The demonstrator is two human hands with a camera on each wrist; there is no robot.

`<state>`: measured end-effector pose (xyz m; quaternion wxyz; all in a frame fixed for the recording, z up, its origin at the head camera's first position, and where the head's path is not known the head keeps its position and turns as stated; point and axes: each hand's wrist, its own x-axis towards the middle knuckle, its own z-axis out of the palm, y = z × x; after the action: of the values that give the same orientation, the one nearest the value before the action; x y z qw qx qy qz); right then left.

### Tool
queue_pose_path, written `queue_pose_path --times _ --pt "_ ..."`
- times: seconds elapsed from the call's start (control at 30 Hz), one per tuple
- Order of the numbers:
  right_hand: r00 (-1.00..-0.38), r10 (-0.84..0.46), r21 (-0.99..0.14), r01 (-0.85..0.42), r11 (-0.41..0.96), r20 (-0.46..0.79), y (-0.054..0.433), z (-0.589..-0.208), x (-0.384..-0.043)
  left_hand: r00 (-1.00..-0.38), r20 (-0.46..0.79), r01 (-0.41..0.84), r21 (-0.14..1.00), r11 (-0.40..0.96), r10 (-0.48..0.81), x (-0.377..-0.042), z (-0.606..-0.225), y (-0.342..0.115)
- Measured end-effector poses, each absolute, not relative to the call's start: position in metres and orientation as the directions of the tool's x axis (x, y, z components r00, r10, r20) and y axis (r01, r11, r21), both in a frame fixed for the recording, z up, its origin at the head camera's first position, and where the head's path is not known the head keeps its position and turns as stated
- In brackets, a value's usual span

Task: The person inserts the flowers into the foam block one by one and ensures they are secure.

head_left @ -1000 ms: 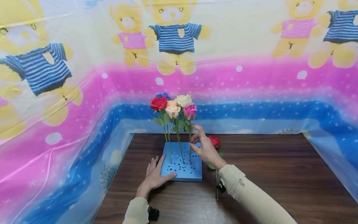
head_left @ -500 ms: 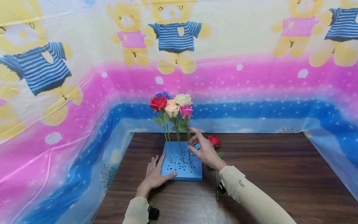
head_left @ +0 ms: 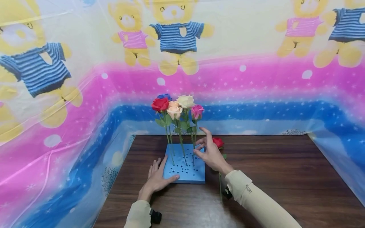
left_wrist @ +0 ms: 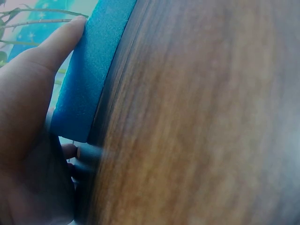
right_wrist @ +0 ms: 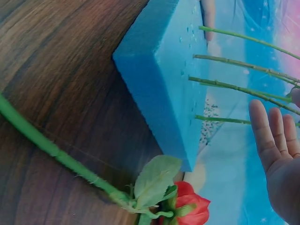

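Observation:
A blue foam block [head_left: 199, 174] dotted with holes lies on the table, with several artificial roses upright in it. My left hand [head_left: 157, 178] rests against its left side, thumb on the top near the front corner. At the block's right, a pink rose [head_left: 197, 111] stands with its stem in a hole. My right hand [head_left: 211, 154] hovers beside that stem, its fingers [right_wrist: 262, 133] extended and apart in the right wrist view. Left of the pink rose are a white rose [head_left: 186, 101], a peach rose [head_left: 175, 112], a red rose [head_left: 160, 104] and a blue rose [head_left: 164, 96].
Another red rose [right_wrist: 191, 206] lies on the dark wooden table [head_left: 271, 177], right of the block and partly under the right forearm. A bear-printed cloth [head_left: 242, 95] hangs behind and along the sides.
The pink rose's head first leaned left, then swung back right, away from the white rose. My right hand has shifted slightly right and its fingers have spread. The left hand stays put.

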<state>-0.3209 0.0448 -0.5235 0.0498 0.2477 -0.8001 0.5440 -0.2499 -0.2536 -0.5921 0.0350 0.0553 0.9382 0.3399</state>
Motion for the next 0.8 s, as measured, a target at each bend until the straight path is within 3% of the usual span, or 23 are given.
queue_pose_path --times 0.33,0.8 --pt "-0.899 -0.35 -0.907 -0.354 0.226 0.264 0.054 -0.53 -0.321 -0.989 0.042 0.132 0.674 0.727 0.14 -0.25 -0.598 -0.255" --pt "-0.891 -0.385 -0.888 -0.362 0.283 0.241 0.056 -0.535 -0.32 -0.991 -0.036 0.076 0.634 0.769 0.128 -0.249 -0.591 -0.253"
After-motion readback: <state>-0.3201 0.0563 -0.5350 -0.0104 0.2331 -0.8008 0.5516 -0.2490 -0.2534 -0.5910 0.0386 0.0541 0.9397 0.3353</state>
